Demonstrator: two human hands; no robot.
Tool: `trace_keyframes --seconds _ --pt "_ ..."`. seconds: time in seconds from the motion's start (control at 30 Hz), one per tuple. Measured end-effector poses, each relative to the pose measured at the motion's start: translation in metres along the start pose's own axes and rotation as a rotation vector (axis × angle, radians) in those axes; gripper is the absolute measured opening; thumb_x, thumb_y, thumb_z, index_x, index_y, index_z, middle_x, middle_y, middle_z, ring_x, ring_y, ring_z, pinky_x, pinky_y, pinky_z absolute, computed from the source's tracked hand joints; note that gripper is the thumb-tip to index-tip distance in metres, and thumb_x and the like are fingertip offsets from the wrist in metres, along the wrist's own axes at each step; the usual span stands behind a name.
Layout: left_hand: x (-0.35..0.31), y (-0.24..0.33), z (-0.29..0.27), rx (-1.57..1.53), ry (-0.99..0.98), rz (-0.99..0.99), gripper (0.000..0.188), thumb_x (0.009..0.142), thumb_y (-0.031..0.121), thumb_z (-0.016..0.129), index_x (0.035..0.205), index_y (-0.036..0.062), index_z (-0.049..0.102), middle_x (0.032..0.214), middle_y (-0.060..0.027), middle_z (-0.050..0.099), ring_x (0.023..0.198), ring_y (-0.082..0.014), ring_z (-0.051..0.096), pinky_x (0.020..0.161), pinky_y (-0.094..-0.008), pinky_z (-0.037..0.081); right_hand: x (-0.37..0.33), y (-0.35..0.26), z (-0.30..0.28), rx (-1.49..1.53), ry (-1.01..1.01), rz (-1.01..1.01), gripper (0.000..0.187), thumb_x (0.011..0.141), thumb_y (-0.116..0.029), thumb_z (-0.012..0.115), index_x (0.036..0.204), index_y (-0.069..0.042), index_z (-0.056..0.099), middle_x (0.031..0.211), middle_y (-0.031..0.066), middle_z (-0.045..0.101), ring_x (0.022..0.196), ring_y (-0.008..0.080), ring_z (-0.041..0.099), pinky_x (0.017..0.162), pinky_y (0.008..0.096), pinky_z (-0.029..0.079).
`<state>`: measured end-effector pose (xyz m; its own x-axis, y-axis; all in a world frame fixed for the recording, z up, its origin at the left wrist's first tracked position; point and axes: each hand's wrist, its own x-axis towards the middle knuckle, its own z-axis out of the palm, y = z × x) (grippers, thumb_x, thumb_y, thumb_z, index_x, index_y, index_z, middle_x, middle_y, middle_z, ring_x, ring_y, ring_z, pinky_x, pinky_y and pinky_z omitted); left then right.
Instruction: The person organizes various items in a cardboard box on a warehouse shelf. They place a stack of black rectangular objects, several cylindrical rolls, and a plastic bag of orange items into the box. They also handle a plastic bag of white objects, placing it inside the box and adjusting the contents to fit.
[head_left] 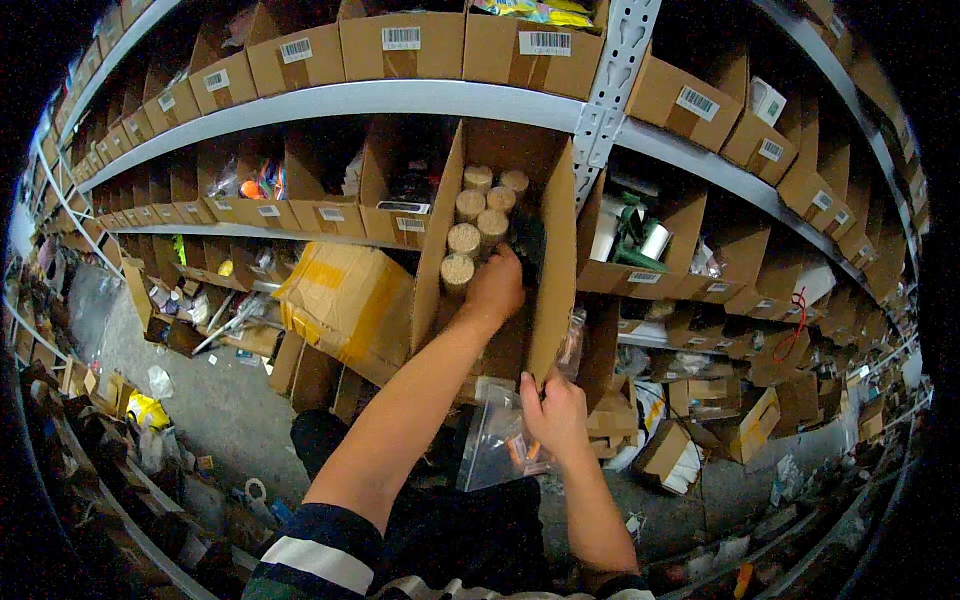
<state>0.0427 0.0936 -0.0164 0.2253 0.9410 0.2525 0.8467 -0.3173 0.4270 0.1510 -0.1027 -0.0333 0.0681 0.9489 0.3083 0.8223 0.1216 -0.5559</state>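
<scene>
White metal shelving (340, 102) fills the view, its levels lined with open cardboard boxes (365, 62) bearing pale labels. Next in size is a deep cardboard bin (557, 250) jutting out from the middle level, its open top toward the person. Beside it, on the left, is a tilted brown carton (345, 300) crossed with yellow tape.

Smaller is a clear plastic bag (480, 445) below the bin, near the right hand (557, 412); whether that hand also grips it, I cannot tell. The right hand is closed around the near edge of the bin's right wall, thumb on the inner side. The left hand (495, 288) is down inside the bin, fingers curled beside the nearer cylinders; its fingertips are hidden, so I cannot tell whether they hold anything.

Seven pale cylinders (464, 240) with speckled tops show, standing upright in two uneven rows along the bin's left side. The step in hand looks like reaching in among them. The next move seems to call for a steady bin and a careful grip in tight space.

Smallest are orange items (518, 448) inside the bag.
</scene>
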Motion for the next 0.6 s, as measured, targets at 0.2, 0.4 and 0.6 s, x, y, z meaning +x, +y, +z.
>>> trace_keyframes --seconds 0.2,0.4,0.6 --pt "-0.002 -0.004 0.009 0.142 0.025 0.021 0.046 0.084 0.003 0.069 0.123 -0.0139 0.052 0.091 -0.0262 0.072 0.087 -0.0377 0.074 0.073 -0.0454 0.062 0.000 0.000 0.001 0.007 0.018 -0.008 0.023 0.095 -0.021 0.063 0.097 0.002 0.065 0.078 0.0240 0.069 0.071 0.0439 0.068 0.064 0.0479 0.054" --pt "0.003 -0.005 0.018 0.194 0.072 0.021 0.044 0.083 0.002 0.067 0.123 -0.0138 0.054 0.093 -0.0257 0.073 0.084 -0.0363 0.075 0.072 -0.0434 0.062 0.000 -0.003 -0.001 0.070 0.024 0.006 0.022 0.095 -0.019 0.064 0.092 0.002 0.064 0.077 0.0248 0.068 0.071 0.0441 0.068 0.063 0.0475 0.054" --pt "-0.002 0.001 0.006 0.153 0.043 0.054 0.049 0.080 0.004 0.072 0.120 -0.0170 0.053 0.093 -0.0271 0.073 0.085 -0.0360 0.074 0.076 -0.0426 0.061 0.000 -0.007 -0.005 0.095 0.023 0.020 0.025 0.096 -0.022 0.063 0.091 0.003 0.064 0.076 0.0264 0.067 0.071 0.0457 0.067 0.063 0.0488 0.053"
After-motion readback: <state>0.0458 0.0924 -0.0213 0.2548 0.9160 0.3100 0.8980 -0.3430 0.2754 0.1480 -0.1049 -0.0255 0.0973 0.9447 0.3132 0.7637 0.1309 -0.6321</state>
